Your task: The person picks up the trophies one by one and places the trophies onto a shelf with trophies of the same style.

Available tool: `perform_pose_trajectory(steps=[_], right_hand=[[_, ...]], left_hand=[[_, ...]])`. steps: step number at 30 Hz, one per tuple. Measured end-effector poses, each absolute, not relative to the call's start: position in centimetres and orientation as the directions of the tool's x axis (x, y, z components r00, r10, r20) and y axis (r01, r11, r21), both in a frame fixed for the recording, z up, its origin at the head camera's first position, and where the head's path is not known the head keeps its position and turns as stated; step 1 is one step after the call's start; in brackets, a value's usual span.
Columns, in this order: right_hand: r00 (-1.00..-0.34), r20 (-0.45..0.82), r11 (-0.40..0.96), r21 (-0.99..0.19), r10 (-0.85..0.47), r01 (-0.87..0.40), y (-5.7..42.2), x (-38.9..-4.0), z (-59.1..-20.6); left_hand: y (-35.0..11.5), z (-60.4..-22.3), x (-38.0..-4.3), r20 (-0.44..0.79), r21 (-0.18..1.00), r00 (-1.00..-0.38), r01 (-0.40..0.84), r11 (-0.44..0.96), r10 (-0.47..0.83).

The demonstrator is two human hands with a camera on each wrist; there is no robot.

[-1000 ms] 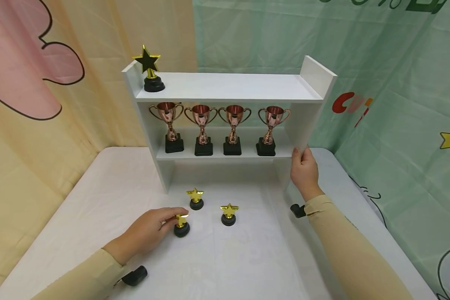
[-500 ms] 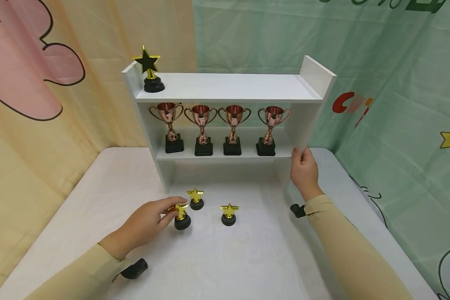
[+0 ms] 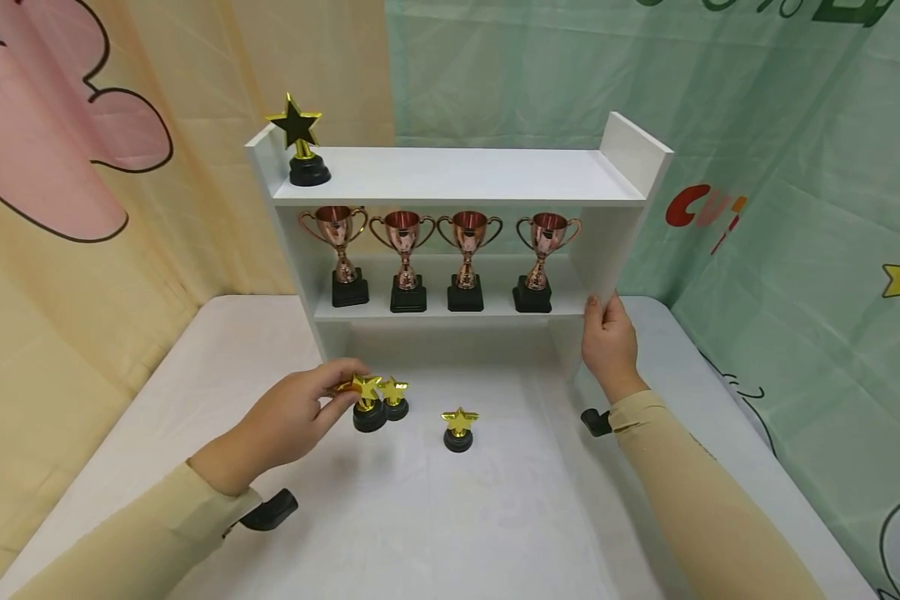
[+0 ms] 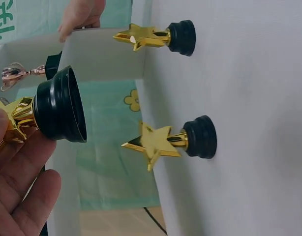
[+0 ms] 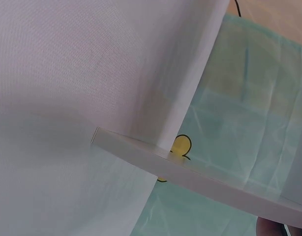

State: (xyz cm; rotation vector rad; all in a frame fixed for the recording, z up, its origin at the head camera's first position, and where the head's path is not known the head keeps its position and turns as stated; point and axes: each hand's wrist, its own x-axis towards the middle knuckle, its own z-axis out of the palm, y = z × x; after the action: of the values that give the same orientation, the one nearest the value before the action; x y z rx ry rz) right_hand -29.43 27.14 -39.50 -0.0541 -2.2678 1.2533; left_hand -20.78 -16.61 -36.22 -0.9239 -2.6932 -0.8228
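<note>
Shelf point(image 3: 457, 172) on white table point(image 3: 525, 517); yellow curtain point(image 3: 217, 83), green curtain point(image 3: 495, 75) behind.

Cups point(image 3: 468, 237) on middle shelf point(image 3: 497, 302), two star trophies point(image 3: 460, 421) on table point(image 3: 495, 517) in front

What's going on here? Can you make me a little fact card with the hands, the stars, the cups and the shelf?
Left hand: pinches a gold star trophy by its star, base lifted off the table
Right hand: grips the right side of the white shelf
Stars on the table: two, both upright; the back trophy and the front trophy
Top level: one black-faced star with gold edges, at the left end
Middle level: four copper-coloured cups in a row, on black bases
</note>
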Motion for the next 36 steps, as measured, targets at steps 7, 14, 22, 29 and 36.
perform_pose_trajectory(steps=[7, 14, 22, 29, 36], right_hand=[[-0.856, 0.43, 0.563, -0.799, 0.287, -0.212, 27.1, -29.3, -39.4], [-0.859, 0.428, 0.564, -0.798, 0.282, -0.212, 27.0, -29.3, -39.4], [-0.859, 0.428, 0.557, -0.801, 0.279, -0.218, 27.2, -29.3, -39.3], [-0.865, 0.417, 0.556, -0.805, 0.278, -0.209, 27.0, -29.2, -39.3], [-0.861, 0.418, 0.563, -0.802, 0.288, -0.201, 26.9, -29.1, -39.2]], left_hand=[[-16.2, -33.7, -21.4, 0.441, 0.413, -0.723, 0.69, 0.594, 0.532], [-15.6, -31.0, -21.9, 0.508, 0.407, -0.692, 0.717, 0.566, 0.512], [-14.5, -28.0, -22.6, 0.562, 0.386, -0.657, 0.746, 0.544, 0.502], [-14.1, -25.8, -23.5, 0.615, 0.341, -0.622, 0.764, 0.548, 0.485], [-13.8, -23.7, -24.4, 0.668, 0.307, -0.581, 0.784, 0.539, 0.465]])
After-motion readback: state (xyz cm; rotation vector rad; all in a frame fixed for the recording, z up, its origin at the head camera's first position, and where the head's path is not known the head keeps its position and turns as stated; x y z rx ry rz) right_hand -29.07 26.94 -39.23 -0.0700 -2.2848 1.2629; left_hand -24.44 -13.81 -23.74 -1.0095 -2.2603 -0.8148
